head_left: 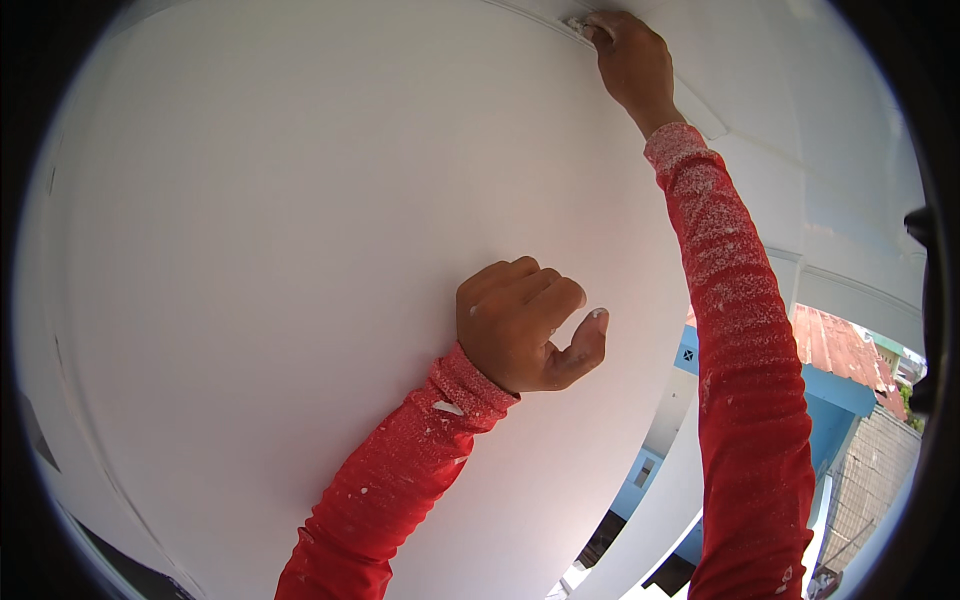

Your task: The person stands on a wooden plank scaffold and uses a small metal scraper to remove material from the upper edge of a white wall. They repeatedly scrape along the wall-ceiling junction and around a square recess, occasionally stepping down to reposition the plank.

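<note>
My right hand [636, 62] is raised to the top of a white wall [300, 200], where a thin trim strip [540, 18] runs. Its fingers close on a small whitish, crumpled-looking piece [576, 25] pressed at that strip; most of the piece is hidden, so its kind is unclear. Lower down, my left hand [525, 325] rests by the wall's smooth face with its fingers curled. Its thumb stands apart from the forefinger, and nothing shows in the gap. White specks mark the left thumb, and white dust coats both red sleeves.
A white panelled surface [840, 170] with moulding lies beyond my right arm. Past the wall's right edge appear a blue-trimmed building [835, 390], a rusty red metal roof [840, 345] and a block wall [870, 470], all outdoors and lower down.
</note>
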